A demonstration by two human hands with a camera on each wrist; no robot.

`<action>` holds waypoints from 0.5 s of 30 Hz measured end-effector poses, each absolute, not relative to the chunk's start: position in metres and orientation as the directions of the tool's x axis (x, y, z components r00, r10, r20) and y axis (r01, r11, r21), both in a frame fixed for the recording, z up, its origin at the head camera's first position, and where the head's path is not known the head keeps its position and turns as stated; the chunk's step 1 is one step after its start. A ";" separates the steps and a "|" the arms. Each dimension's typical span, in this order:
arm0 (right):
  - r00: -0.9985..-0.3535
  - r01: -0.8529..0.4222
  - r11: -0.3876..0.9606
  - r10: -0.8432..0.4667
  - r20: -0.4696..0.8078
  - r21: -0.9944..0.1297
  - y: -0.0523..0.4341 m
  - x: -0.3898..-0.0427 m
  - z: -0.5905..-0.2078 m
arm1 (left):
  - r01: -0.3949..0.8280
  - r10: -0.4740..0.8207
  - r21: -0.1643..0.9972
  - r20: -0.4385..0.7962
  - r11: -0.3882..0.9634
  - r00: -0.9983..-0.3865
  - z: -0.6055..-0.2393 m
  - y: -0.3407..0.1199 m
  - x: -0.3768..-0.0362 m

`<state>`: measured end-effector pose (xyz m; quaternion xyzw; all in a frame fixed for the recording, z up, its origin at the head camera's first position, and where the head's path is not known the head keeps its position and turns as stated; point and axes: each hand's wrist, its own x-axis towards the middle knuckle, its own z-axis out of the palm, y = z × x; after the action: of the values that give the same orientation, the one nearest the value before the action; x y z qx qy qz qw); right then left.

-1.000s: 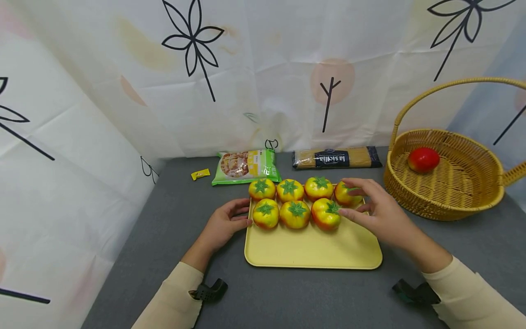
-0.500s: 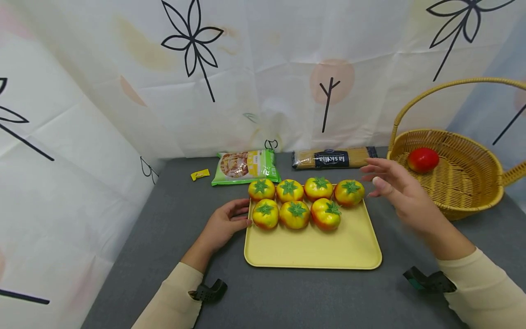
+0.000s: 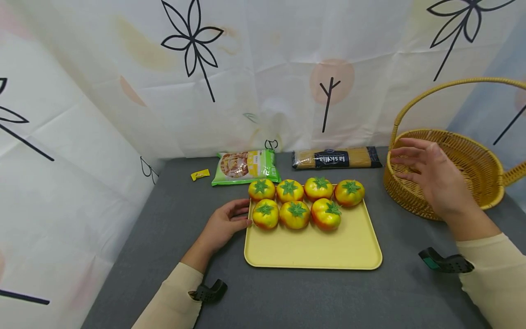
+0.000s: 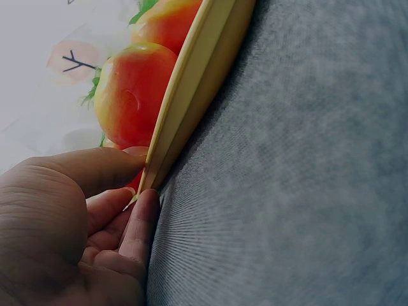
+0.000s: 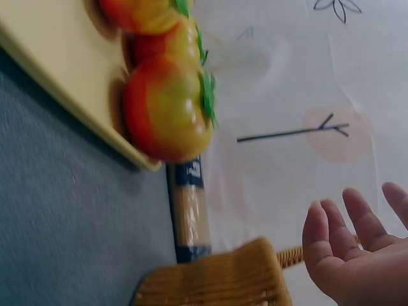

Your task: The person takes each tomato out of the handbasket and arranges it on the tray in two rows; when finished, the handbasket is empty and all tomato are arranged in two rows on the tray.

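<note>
My left hand (image 3: 223, 224) pinches the left rim of the yellow tray (image 3: 314, 251) between thumb and fingers, as the left wrist view shows close up. On the tray's far half stand several yellow-red tomatoes (image 3: 295, 214) with green leafy tops, in two rows. Nearest the left fingers is the front-left tomato (image 3: 265, 214). Over the left rim of the wicker basket (image 3: 481, 176), my right hand (image 3: 439, 178) is held up with its fingers extended and nothing in them. It covers the part of the basket where the red fruit was seen.
Behind the tray lie a green food bag (image 3: 248, 167) and a pack of spaghetti (image 3: 334, 158). A small yellow wrapped candy (image 3: 200, 174) sits at the back left of the grey table (image 3: 308, 297). The basket's tall handle (image 3: 452, 82) arches above it.
My right hand has moved from the back-right tomato on the tray rightward and up to the basket, empty. The left hand, tray and tomatoes look unmoved.
</note>
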<state>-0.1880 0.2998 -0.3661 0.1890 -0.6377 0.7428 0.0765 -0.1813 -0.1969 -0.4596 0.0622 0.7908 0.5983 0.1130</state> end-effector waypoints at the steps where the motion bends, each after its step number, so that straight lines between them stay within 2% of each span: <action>1: -0.921 -0.350 -0.176 -0.117 0.372 -0.920 0.304 -0.191 -0.367 | -0.036 0.233 0.960 -0.104 0.277 -0.967 -0.459 -0.197 -0.181; 10: -0.943 -0.324 -0.145 -0.025 0.331 -0.935 0.340 -0.212 -0.373 | -0.039 0.217 0.958 -0.104 0.283 -0.971 -0.461 -0.197 -0.182; 15: -0.959 -0.267 0.182 0.050 0.280 -0.946 0.353 -0.217 -0.372 | -0.043 0.211 0.957 -0.107 0.287 -0.972 -0.460 -0.196 -0.181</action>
<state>-0.2171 0.3529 -0.3722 0.0715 -0.7586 0.6355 0.1249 -0.1807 -0.1957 -0.4596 0.0529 0.7949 0.5949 0.1069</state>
